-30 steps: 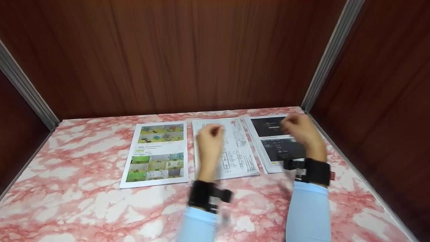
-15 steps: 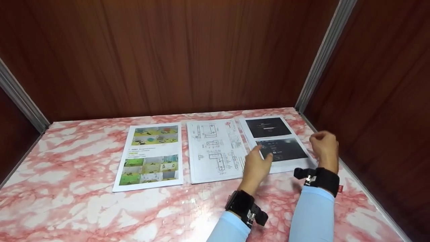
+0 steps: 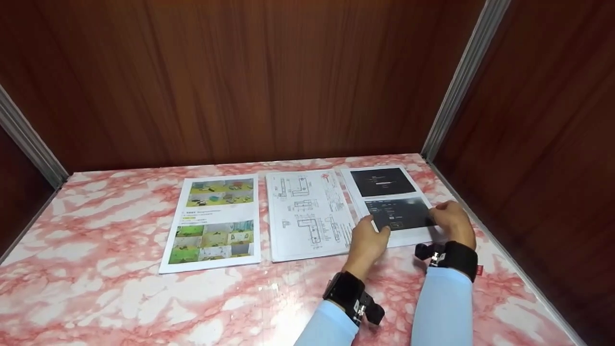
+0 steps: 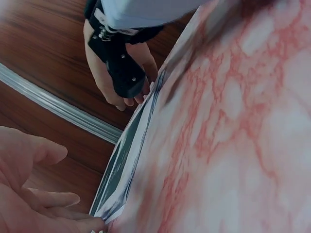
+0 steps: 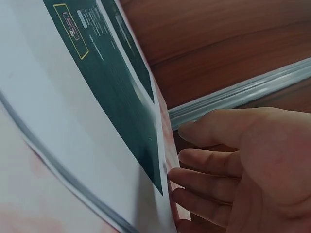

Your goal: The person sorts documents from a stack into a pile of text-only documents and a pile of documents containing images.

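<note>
The right-hand stack of printed papers [image 3: 413, 235], with two dark pictures on its top sheet, lies flat on the table between my hands. My left hand [image 3: 367, 240] is at its left edge, thumb and fingers apart. In the left wrist view, a fingertip of this left hand [image 4: 29, 194] meets a corner of the paper stack [image 4: 124, 182]. My right hand [image 3: 456, 225] is at the stack's right edge. The right wrist view shows my right hand [image 5: 272, 165] with fingers extended against the paper edge and the thumb raised off it; neither hand pinches the sheets.
To the left lies a paper stack with technical drawings [image 3: 298, 245], close beside the right one. Farther left is another stack with colour photos [image 3: 214, 218]. Brown wood-grain panels [image 3: 240, 86] and a metal corner post [image 3: 461, 77] enclose the marbled red-and-white table [image 3: 120, 298].
My left hand has moved right from over the middle stack to the right stack's left edge. My right hand went outward past that stack, then came in to its right edge.
</note>
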Tool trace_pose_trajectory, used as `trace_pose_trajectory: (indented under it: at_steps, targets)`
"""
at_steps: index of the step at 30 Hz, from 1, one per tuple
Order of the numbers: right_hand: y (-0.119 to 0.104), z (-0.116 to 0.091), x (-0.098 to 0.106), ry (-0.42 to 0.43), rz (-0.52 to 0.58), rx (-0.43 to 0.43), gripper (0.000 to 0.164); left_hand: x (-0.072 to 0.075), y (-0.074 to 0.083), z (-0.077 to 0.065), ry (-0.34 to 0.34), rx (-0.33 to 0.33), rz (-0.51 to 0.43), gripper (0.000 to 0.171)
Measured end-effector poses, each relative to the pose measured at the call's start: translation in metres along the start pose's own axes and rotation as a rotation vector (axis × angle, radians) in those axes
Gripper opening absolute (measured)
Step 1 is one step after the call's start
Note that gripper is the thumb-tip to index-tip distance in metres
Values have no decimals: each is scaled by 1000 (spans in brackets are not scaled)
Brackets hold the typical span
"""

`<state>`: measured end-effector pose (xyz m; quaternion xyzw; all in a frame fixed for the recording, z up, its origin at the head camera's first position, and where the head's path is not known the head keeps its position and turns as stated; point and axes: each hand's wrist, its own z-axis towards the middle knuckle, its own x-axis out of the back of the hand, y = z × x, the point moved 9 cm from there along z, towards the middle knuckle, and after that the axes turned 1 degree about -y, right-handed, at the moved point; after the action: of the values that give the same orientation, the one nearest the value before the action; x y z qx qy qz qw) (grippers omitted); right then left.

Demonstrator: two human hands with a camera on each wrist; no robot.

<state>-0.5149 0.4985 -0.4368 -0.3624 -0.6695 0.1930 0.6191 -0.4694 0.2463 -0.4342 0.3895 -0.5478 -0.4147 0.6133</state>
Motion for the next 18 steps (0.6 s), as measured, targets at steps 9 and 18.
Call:
trace_pose_trajectory:
  at_steps: [9, 18]
  targets:
    - [0, -1, 0, -7, -5, -22, 58, 1, -2, 3, 8, 30, -46, 49]
    - [1, -2, 0, -10, 3, -26, 59, 3, -7, 8, 6, 41, -78, 48]
